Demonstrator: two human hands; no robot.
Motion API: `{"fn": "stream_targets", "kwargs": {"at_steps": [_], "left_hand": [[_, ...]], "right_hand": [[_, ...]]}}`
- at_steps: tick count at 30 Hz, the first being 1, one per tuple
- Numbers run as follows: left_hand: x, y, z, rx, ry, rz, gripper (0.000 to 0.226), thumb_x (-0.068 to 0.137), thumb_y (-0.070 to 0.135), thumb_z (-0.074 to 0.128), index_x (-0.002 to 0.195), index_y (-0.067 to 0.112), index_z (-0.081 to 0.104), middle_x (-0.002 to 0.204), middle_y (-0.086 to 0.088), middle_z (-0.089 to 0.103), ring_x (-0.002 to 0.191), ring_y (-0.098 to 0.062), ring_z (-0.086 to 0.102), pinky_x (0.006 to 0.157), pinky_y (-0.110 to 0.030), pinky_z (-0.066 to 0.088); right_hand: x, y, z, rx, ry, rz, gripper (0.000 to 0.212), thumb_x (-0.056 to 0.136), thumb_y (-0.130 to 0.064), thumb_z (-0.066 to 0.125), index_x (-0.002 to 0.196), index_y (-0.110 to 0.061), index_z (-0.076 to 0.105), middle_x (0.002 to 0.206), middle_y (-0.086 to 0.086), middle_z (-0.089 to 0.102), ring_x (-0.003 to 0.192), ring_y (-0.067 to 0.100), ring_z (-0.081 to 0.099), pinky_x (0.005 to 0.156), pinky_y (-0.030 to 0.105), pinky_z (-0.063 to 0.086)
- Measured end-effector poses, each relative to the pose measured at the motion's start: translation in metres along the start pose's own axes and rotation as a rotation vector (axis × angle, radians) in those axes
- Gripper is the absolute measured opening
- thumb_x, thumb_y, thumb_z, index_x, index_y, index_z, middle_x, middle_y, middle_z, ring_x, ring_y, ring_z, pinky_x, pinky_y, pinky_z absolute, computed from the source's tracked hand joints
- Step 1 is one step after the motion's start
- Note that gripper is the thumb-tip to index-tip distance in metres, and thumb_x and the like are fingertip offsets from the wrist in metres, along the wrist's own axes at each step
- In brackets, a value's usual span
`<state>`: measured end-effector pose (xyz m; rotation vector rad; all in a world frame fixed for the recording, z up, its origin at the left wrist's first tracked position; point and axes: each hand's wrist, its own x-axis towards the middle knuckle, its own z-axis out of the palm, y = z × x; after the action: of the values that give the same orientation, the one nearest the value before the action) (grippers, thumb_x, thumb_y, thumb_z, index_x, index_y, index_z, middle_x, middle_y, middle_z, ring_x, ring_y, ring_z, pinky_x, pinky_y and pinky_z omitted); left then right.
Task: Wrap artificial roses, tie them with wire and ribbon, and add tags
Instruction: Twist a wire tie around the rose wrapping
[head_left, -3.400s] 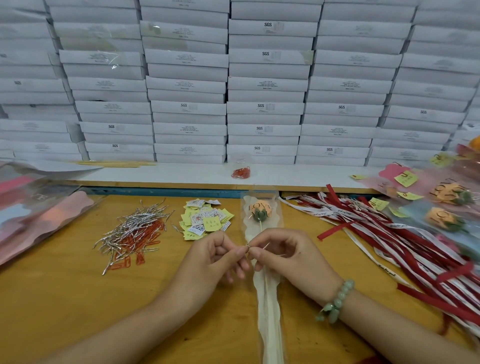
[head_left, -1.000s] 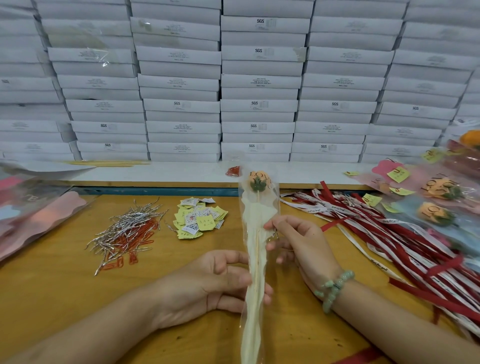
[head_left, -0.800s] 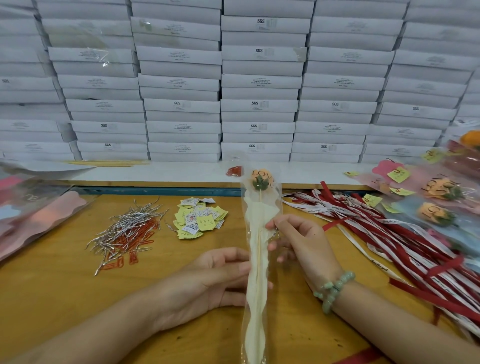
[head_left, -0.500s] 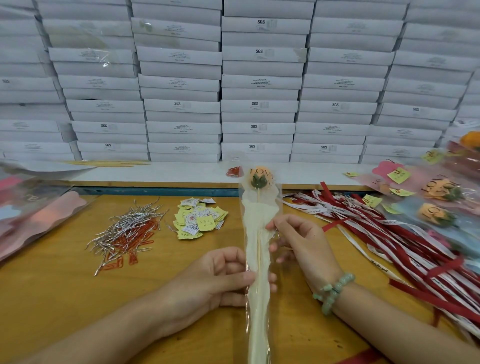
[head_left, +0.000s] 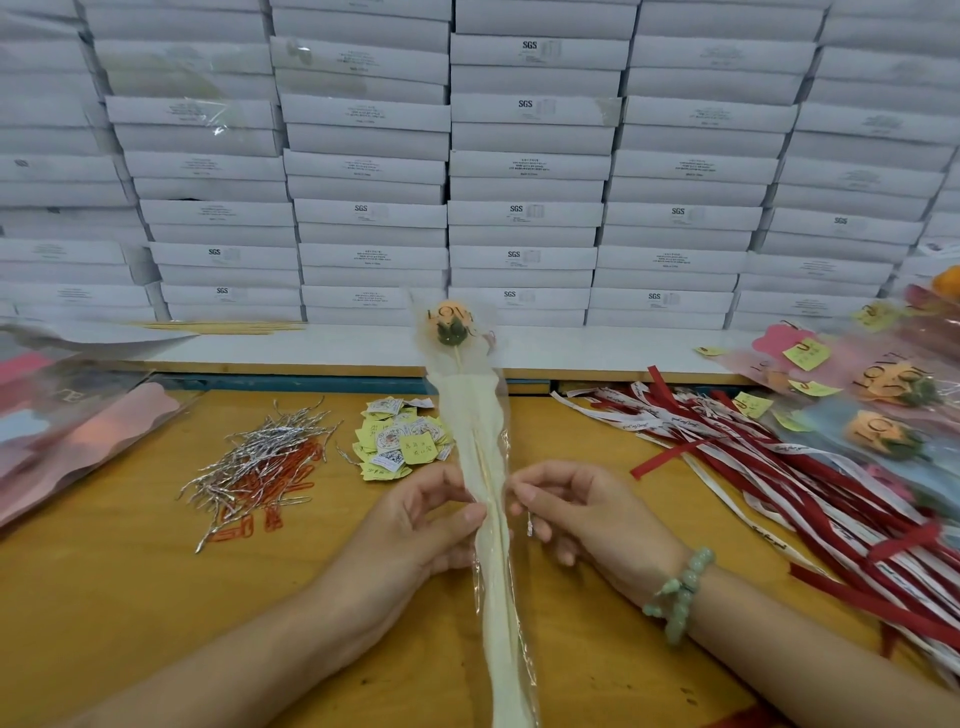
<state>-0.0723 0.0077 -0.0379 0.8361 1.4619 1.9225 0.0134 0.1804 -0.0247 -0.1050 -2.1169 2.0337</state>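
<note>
1. Since half a second ago, the left hand (head_left: 426, 519) has slid up the wrapped rose (head_left: 475, 415) and is now level with the right hand (head_left: 582, 514).
2. Left grip pinches it mid-length. Right grip pinches a short silver wire (head_left: 529, 524) just beside it, above the desk (head_left: 130, 597).
3. Risk: the wire slips from the fingertips, or the wrapped rose loosens if the pinch eases.
4. Long axis runs near-to-far; the bloom points away from the person.

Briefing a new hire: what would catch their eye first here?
The wrapped rose is held up at centre by the left hand, while the right hand pinches a silver wire beside it. Behind rises a wall of white boxes; red and white ribbons sprawl at right.
</note>
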Motion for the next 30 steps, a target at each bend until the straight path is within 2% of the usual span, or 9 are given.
{"fn": "stream_targets", "kwargs": {"at_steps": [4, 7, 11, 14, 20, 25, 30], "left_hand": [[-0.0004, -0.0002, 0.0004, 0.047, 0.005, 0.006, 0.018, 0.074, 0.019, 0.075, 0.090, 0.013, 0.071, 0.102, -0.010, 0.068, 0.091, -0.030, 0.068, 0.078, -0.039, 0.060], [-0.0011, 0.0002, 0.0011, 0.059, 0.005, 0.013, 0.020, 0.073, 0.020, 0.076, 0.090, 0.011, 0.069, 0.098, -0.012, 0.067, 0.088, -0.031, 0.069, 0.068, -0.032, 0.059], [-0.0017, 0.0001, 0.0003, 0.066, -0.021, 0.033, 0.015, 0.074, 0.018, 0.075, 0.087, 0.012, 0.069, 0.086, -0.012, 0.067, 0.072, -0.017, 0.067, 0.054, -0.022, 0.052], [-0.0008, 0.0000, -0.0008, 0.076, -0.028, 0.031, 0.018, 0.070, 0.019, 0.078, 0.086, 0.012, 0.071, 0.080, -0.012, 0.068, 0.063, -0.013, 0.064, 0.050, -0.019, 0.050], [0.0015, -0.0010, -0.0026, 0.035, -0.020, 0.028, 0.022, 0.071, 0.008, 0.084, 0.077, 0.014, 0.063, 0.072, -0.017, 0.065, 0.055, -0.017, 0.062, 0.047, -0.021, 0.049], [0.0014, 0.0011, -0.0038, 0.040, -0.002, 0.021, 0.023, 0.066, 0.015, 0.089, 0.076, 0.017, 0.068, 0.076, -0.016, 0.065, 0.060, -0.018, 0.064, 0.049, -0.021, 0.050], [0.0024, 0.0004, -0.0053, 0.086, 0.004, 0.028, 0.017, 0.067, 0.014, 0.084, 0.077, 0.018, 0.071, 0.075, -0.010, 0.067, 0.059, -0.014, 0.063, 0.050, -0.021, 0.051]], "right_hand": [[-0.0014, -0.0037, -0.0009, 0.065, -0.075, 0.075, 0.012, 0.079, -0.018, 0.067, 0.085, -0.008, 0.071, 0.064, -0.001, 0.065, 0.044, 0.002, 0.051, 0.038, 0.012, 0.039], [-0.0022, -0.0056, -0.0007, 0.026, -0.147, 0.103, 0.016, 0.073, -0.020, 0.071, 0.084, -0.008, 0.070, 0.066, -0.001, 0.068, 0.048, 0.003, 0.056, 0.039, 0.012, 0.041], [-0.0028, -0.0058, -0.0015, 0.020, -0.180, 0.101, 0.011, 0.075, -0.019, 0.071, 0.083, -0.011, 0.070, 0.069, 0.000, 0.069, 0.053, 0.004, 0.060, 0.041, 0.013, 0.043], [-0.0039, -0.0061, -0.0015, 0.027, -0.192, 0.098, 0.010, 0.076, -0.017, 0.070, 0.083, -0.010, 0.070, 0.070, 0.001, 0.069, 0.054, 0.004, 0.060, 0.041, 0.013, 0.044], [-0.0049, -0.0039, 0.0033, -0.095, -0.209, 0.066, 0.004, 0.087, 0.000, 0.062, 0.090, 0.000, 0.065, 0.091, 0.025, 0.067, 0.053, 0.004, 0.062, 0.040, 0.014, 0.044], [-0.0056, -0.0068, 0.0010, -0.060, -0.224, 0.080, 0.006, 0.087, -0.002, 0.062, 0.087, -0.006, 0.067, 0.070, 0.002, 0.070, 0.052, 0.003, 0.061, 0.042, 0.013, 0.044], [-0.0041, -0.0095, -0.0017, -0.017, -0.253, 0.115, 0.006, 0.081, -0.013, 0.065, 0.083, -0.009, 0.069, 0.066, -0.001, 0.067, 0.052, 0.003, 0.058, 0.044, 0.012, 0.045]]}}
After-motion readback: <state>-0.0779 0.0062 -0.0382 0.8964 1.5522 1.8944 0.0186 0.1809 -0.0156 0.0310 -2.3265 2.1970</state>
